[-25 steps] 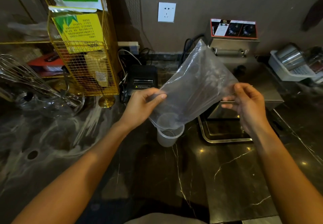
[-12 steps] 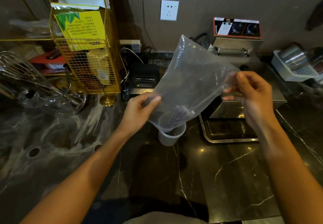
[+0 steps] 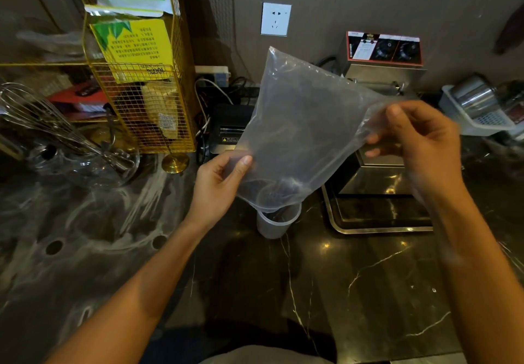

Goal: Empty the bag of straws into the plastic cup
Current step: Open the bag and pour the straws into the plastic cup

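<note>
We are standing at a dark marbled countertop (image 3: 354,292), which takes up the whole lower half of the view. On it, at the left, stands a yellow wire rack (image 3: 147,102) with printed packets in it, and at the right a steel appliance with two dials (image 3: 382,60) above a steel tray (image 3: 377,216). Further right a white basket (image 3: 476,119) holds metal cups, and at the far left a whisk (image 3: 48,122) lies over a glass bowl.

Between our hands we hold the clear plastic bag (image 3: 303,125) tilted, its sealed end up towards the wall and its open mouth hanging low. Our right hand (image 3: 419,142) pinches the bag's upper right corner, fingers curled around the film; it looks blurred. Our left hand (image 3: 218,185) grips the lower left edge, thumb on the front of the film, fingers behind.

The bag's mouth sits just over the rim of the plastic cup (image 3: 276,223), which stands upright on the countertop beside the tray. Dark straws (image 3: 280,190) show bunched at the mouth and reach into the cup
</note>
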Available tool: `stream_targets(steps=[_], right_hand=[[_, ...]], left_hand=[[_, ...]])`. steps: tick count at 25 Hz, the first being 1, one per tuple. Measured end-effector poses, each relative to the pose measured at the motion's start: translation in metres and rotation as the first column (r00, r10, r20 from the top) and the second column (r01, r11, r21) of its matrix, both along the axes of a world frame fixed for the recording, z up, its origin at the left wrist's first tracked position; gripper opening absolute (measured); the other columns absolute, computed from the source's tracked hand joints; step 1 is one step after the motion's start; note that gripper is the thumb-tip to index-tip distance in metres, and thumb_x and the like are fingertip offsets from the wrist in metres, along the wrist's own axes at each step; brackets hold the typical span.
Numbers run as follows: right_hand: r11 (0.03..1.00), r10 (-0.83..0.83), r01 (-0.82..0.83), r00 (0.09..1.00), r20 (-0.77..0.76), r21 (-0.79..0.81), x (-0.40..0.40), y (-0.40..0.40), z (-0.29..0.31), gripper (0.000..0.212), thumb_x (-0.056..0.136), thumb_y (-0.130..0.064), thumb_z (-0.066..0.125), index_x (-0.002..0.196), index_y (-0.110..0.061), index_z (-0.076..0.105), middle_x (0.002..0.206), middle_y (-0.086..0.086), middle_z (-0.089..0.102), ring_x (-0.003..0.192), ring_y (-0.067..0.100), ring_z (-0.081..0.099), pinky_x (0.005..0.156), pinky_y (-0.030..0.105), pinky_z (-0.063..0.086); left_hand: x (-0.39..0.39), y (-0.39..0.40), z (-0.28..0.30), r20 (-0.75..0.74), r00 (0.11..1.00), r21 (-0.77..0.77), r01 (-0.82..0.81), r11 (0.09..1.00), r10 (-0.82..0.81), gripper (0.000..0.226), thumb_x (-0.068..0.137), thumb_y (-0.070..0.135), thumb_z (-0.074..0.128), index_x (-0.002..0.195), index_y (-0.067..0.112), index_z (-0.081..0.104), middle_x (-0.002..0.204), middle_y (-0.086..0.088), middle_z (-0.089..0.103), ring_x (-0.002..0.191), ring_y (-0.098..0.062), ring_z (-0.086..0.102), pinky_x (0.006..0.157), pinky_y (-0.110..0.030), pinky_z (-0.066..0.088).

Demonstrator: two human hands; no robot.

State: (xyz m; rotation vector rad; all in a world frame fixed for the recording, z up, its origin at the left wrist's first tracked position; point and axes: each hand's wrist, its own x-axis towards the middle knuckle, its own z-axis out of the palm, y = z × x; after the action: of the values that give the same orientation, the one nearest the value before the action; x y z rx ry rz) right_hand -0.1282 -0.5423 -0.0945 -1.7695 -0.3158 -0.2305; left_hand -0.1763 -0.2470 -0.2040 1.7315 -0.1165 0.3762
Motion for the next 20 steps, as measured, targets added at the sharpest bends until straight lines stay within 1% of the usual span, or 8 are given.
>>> stream_targets(steps=[2,4,7,12,14,16,18,20], right_hand=[[0.999,0.01,-0.009,1.0,0.02,-0.04,-0.002,0.006,0.007,0.016,0.107,-0.022,0.052,0.109,-0.02,0.068,0.105,0.004,0.073,0.086,0.026,0.073,0.067,0.031,0.064],[0.996,0.008,-0.006,1.0,0.022,-0.094,-0.004,0.008,0.01,0.016,0.106,-0.023,0.053,0.11,-0.019,0.068,0.105,0.005,0.072,0.088,0.031,0.073,0.067,0.035,0.065],[0.988,-0.028,0.036,0.998,0.059,-0.147,-0.004,0.012,0.016,0.016,0.106,-0.026,0.053,0.109,-0.02,0.068,0.102,0.004,0.072,0.085,0.025,0.074,0.066,0.037,0.065],[0.983,-0.038,0.053,0.996,0.084,-0.176,-0.006,0.016,0.019,0.016,0.105,-0.03,0.054,0.108,-0.024,0.068,0.101,0.003,0.073,0.084,0.023,0.075,0.066,0.04,0.066],[0.979,-0.045,0.061,0.995,0.084,-0.193,-0.008,0.017,0.021,0.014,0.105,-0.031,0.054,0.104,-0.031,0.068,0.103,0.005,0.073,0.085,0.024,0.075,0.068,0.043,0.065],[0.981,-0.041,0.066,0.99,0.138,-0.183,-0.008,0.021,0.032,0.014,0.106,-0.032,0.054,0.101,-0.033,0.067,0.103,0.007,0.073,0.083,0.025,0.075,0.067,0.045,0.065],[0.984,-0.033,0.062,0.985,0.169,-0.168,-0.01,0.022,0.044,0.014,0.105,-0.031,0.055,0.099,-0.034,0.068,0.101,0.005,0.073,0.079,0.025,0.074,0.065,0.044,0.064],[0.982,-0.02,0.057,0.979,0.202,-0.178,-0.012,0.022,0.055,0.014,0.105,-0.03,0.056,0.1,-0.03,0.069,0.098,0.002,0.073,0.076,0.02,0.073,0.064,0.038,0.063]], left_hand=[[0.0,0.001,-0.001,-0.004,1.0,0.01,-0.014,1.0,0.014,0.015,0.102,0.013,0.058,0.111,0.012,0.07,0.103,-0.001,0.075,0.1,-0.009,0.073,0.087,-0.02,0.058],[0.0,0.003,-0.005,-0.028,1.0,0.012,-0.012,1.0,0.012,0.016,0.102,0.014,0.057,0.111,0.01,0.07,0.102,-0.003,0.075,0.101,-0.013,0.073,0.089,-0.025,0.06],[0.001,0.006,-0.006,0.008,1.0,0.028,-0.016,0.999,0.016,0.017,0.103,0.015,0.057,0.11,0.006,0.07,0.101,-0.008,0.075,0.099,-0.018,0.074,0.087,-0.027,0.06],[-0.001,0.013,-0.005,0.04,0.999,0.035,-0.012,0.999,0.011,0.021,0.102,0.016,0.057,0.112,0.003,0.069,0.103,-0.007,0.074,0.1,-0.015,0.073,0.086,-0.023,0.058],[0.0,0.013,-0.002,0.033,0.999,0.032,-0.015,0.999,0.014,0.02,0.102,0.018,0.056,0.112,0.007,0.069,0.103,-0.004,0.073,0.1,-0.014,0.073,0.087,-0.025,0.058],[0.003,0.012,0.006,0.066,0.998,0.035,-0.027,0.999,0.025,0.015,0.102,0.017,0.057,0.11,0.011,0.068,0.1,0.0,0.072,0.097,-0.01,0.072,0.085,-0.022,0.057],[0.007,0.01,0.013,0.084,0.996,0.041,-0.039,0.998,0.036,0.012,0.103,0.015,0.057,0.108,0.013,0.068,0.097,0.003,0.071,0.094,-0.008,0.071,0.083,-0.02,0.057],[0.008,0.008,0.017,0.082,0.996,0.034,-0.038,0.999,0.035,0.012,0.103,0.016,0.057,0.108,0.014,0.068,0.097,0.005,0.071,0.095,-0.007,0.071,0.083,-0.02,0.057]])
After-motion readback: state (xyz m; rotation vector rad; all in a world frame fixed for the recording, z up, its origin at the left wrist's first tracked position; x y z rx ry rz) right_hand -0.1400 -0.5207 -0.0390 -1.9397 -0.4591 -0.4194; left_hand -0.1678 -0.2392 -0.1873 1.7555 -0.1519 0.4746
